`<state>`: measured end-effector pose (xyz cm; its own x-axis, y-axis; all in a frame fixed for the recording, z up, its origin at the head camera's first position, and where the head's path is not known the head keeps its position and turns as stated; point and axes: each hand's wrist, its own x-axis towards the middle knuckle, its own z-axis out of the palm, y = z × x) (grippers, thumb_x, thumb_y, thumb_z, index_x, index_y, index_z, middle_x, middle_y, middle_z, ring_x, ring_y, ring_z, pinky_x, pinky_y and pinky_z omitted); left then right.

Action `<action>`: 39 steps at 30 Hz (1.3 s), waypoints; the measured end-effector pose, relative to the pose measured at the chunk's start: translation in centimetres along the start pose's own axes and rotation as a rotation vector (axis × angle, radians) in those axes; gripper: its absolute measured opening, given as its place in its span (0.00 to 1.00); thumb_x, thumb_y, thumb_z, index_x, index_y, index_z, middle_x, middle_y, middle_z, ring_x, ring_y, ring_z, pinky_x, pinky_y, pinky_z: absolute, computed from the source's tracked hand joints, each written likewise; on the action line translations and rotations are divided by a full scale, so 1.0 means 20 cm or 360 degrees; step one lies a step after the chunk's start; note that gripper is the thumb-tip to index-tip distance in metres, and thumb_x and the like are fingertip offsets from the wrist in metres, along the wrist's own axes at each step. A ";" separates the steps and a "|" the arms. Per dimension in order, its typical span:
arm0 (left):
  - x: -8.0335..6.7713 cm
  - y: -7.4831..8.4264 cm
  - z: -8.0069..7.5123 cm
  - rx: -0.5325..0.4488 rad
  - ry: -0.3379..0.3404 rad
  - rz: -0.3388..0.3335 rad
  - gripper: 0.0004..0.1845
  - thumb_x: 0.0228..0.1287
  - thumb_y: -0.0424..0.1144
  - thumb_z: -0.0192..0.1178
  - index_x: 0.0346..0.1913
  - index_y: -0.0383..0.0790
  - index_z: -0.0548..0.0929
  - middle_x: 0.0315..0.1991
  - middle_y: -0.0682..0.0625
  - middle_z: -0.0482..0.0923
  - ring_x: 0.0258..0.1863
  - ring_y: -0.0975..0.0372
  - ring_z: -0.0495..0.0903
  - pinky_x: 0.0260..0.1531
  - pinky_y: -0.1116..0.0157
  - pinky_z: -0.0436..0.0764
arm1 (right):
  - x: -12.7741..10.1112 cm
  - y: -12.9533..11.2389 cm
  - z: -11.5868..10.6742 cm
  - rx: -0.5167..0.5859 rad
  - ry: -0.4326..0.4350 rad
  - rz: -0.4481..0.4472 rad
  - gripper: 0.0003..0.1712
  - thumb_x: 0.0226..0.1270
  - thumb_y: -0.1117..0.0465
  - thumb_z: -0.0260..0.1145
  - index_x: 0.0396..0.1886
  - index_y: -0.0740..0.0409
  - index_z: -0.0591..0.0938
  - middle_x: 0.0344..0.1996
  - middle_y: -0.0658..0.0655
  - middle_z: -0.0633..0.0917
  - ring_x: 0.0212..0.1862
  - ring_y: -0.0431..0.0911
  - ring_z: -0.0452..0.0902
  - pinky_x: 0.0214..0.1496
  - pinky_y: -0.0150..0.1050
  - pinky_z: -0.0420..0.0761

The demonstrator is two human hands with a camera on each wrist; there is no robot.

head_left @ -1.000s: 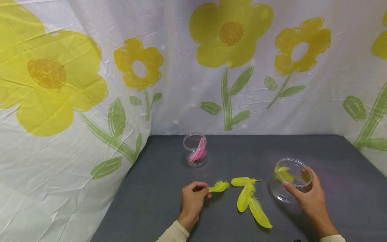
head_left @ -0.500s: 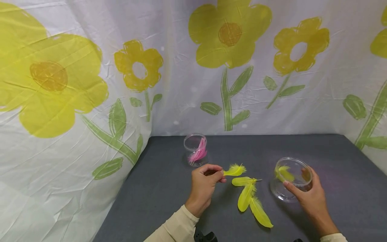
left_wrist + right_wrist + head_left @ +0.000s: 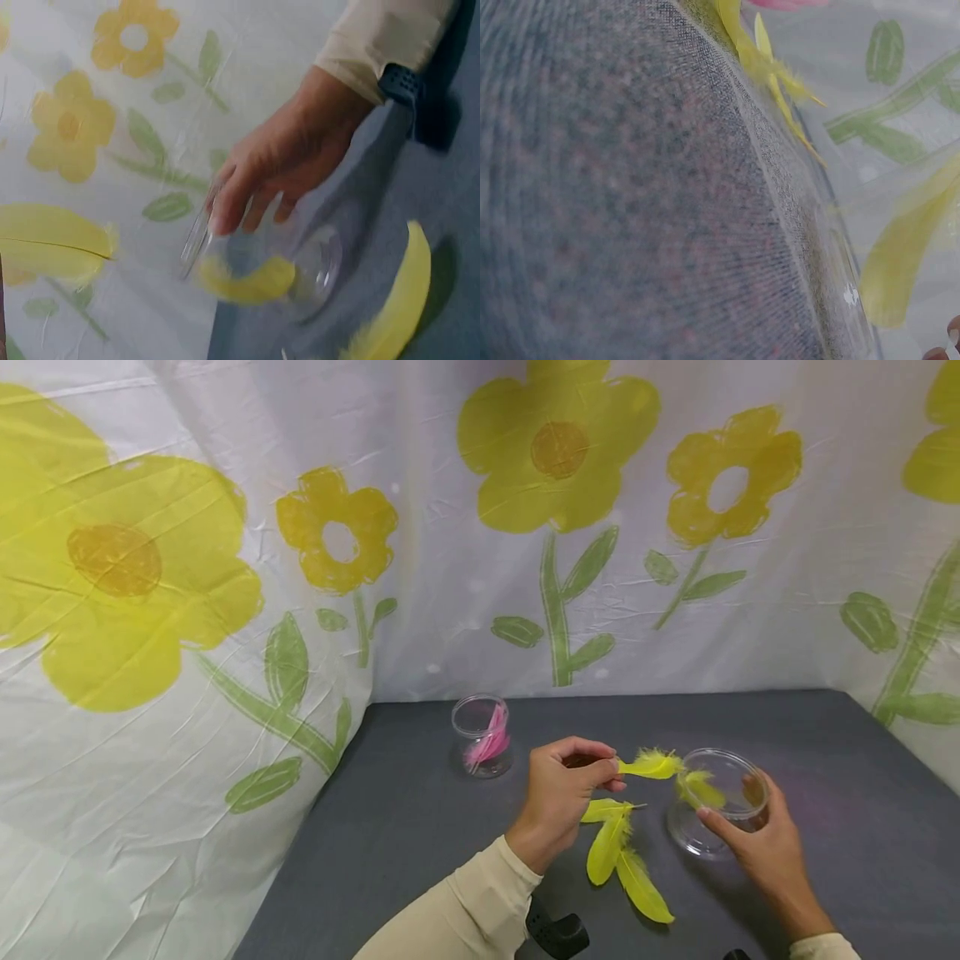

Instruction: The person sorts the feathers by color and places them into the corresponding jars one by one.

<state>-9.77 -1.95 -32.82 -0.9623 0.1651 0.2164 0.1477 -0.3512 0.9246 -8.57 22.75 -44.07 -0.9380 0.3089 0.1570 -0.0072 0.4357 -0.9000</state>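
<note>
Yellow and fluffy at its base, the small feather (image 3: 651, 765) is pinched by its quill in the left hand (image 3: 564, 793), tip just at the nine o'clock rim of the clear tub (image 3: 720, 803). The right hand (image 3: 757, 847) curls around that tilted tub, one feather already inside. Loading looks underway; next likely calls for easing the tip over the rim.

Three more feathers (image 3: 618, 856) lie on the grey desk (image 3: 825, 760).

I see a fluffy yellow feather (image 3: 651, 765) pinched aloft, tip at the rim of the tilted clear jar (image 3: 720, 802), which holds another.
</note>
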 end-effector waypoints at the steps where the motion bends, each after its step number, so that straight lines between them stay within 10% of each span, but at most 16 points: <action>1: 0.01 0.00 0.02 -0.0024 -0.0008 -0.0018 0.04 0.57 0.21 0.64 0.36 0.26 0.83 0.33 0.39 0.80 0.23 0.58 0.82 0.33 0.59 0.83 | 0.00 0.00 0.00 0.0003 0.0002 -0.0009 0.59 0.59 0.51 0.73 0.78 0.55 0.44 0.70 0.66 0.60 0.65 0.66 0.59 0.57 0.48 0.70; 7: 0.07 -0.05 0.15 -0.0152 -0.0014 -0.0124 0.04 0.55 0.19 0.64 0.34 0.26 0.84 0.30 0.41 0.80 0.22 0.58 0.82 0.30 0.60 0.84 | 0.01 0.02 -0.01 0.0034 0.0010 -0.0080 0.58 0.58 0.53 0.74 0.77 0.57 0.46 0.69 0.67 0.63 0.61 0.63 0.63 0.38 0.18 0.66; 39: 0.22 -0.46 0.42 0.0120 0.0157 -0.0383 0.12 0.50 0.15 0.63 0.23 0.35 0.84 0.22 0.43 0.80 0.14 0.59 0.78 0.25 0.53 0.83 | 0.02 0.04 0.01 0.0165 0.0029 -0.0098 0.57 0.58 0.62 0.74 0.77 0.57 0.47 0.68 0.68 0.62 0.64 0.57 0.62 0.48 0.17 0.63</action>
<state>-13.54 9.70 -37.70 -0.9888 0.1436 -0.0405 -0.0748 -0.2427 0.9672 -9.00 23.02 -44.89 -0.9282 0.3000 0.2201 -0.1016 0.3648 -0.9255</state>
